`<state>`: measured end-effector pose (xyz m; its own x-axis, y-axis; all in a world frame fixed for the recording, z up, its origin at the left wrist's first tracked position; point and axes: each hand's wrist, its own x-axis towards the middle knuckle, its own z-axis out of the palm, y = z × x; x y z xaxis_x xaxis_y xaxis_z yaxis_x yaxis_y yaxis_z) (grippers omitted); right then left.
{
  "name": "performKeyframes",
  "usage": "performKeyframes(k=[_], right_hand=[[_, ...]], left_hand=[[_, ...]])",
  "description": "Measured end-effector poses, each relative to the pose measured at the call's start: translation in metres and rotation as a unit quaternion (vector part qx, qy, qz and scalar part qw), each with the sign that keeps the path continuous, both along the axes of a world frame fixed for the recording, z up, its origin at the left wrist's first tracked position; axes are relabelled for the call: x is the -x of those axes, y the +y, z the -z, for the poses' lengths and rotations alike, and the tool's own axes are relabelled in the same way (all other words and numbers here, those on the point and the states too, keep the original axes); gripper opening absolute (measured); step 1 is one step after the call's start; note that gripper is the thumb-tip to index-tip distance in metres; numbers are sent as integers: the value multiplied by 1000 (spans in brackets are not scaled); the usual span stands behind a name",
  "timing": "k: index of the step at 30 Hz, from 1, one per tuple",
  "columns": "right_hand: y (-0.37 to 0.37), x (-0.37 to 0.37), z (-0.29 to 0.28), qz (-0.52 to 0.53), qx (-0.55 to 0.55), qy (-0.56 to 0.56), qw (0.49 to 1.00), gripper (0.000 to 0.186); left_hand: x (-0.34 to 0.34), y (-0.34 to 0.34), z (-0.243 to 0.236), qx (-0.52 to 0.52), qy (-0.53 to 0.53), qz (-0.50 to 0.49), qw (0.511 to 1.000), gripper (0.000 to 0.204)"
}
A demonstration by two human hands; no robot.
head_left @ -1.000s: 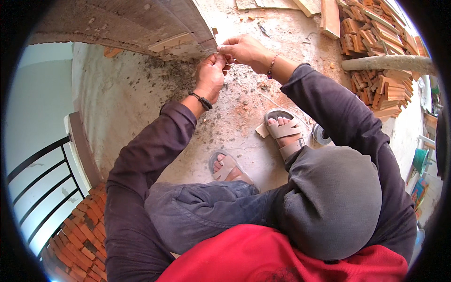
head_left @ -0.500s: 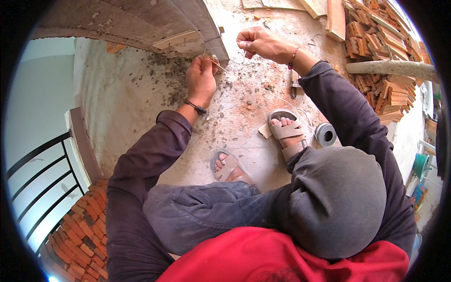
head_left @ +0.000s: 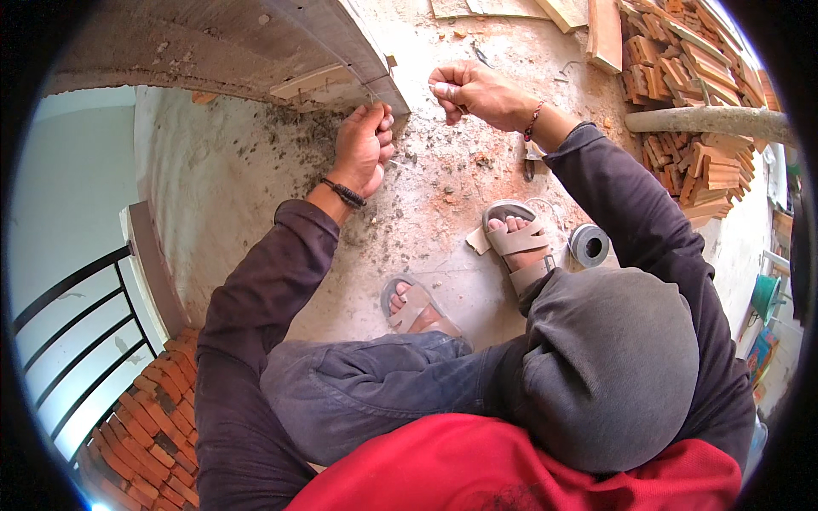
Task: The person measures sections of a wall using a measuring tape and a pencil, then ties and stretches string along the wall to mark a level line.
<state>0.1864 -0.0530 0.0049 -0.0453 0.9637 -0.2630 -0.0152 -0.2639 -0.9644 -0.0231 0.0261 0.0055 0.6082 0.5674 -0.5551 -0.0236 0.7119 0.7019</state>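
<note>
The left hand (head_left: 362, 152) is curled narrow, thumb against forefinger, holding a thin pale string (head_left: 372, 100) that shows just above its fingertips. The right hand (head_left: 490, 92), well apart to its right, is also narrow, thumb to forefinger; I cannot tell whether string lies in that pinch. Just beyond the left fingertips stands the end of a grey slab (head_left: 383, 72), with a wooden strip (head_left: 311, 83) along its side. Crumbly debris (head_left: 298, 140) lies left of the left hand. Below the right wrist rests a small dark object, too unclear to name. Farther below that hand are a sandalled foot (head_left: 518, 238) and a grey spool (head_left: 590, 245). Well right of it, a pole (head_left: 707, 122) crosses stacked orange tiles (head_left: 711, 175).
</note>
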Motion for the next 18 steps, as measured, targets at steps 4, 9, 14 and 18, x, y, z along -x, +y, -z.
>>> performKeyframes(k=[4,9,14,18], right_hand=[[0,-6,1,-29,-16,-69,997,17],[-5,5,-12,-21,-2,-112,993,16],[-6,21,19,24,-45,-97,994,15],[-7,41,38,69,-25,-110,991,14]], left_hand=[[-1,2,2,-17,-25,11,999,19],[-3,-6,-6,-56,37,41,997,22],[-7,3,5,-49,-13,54,997,22],[-13,-1,8,-10,-49,44,998,21]])
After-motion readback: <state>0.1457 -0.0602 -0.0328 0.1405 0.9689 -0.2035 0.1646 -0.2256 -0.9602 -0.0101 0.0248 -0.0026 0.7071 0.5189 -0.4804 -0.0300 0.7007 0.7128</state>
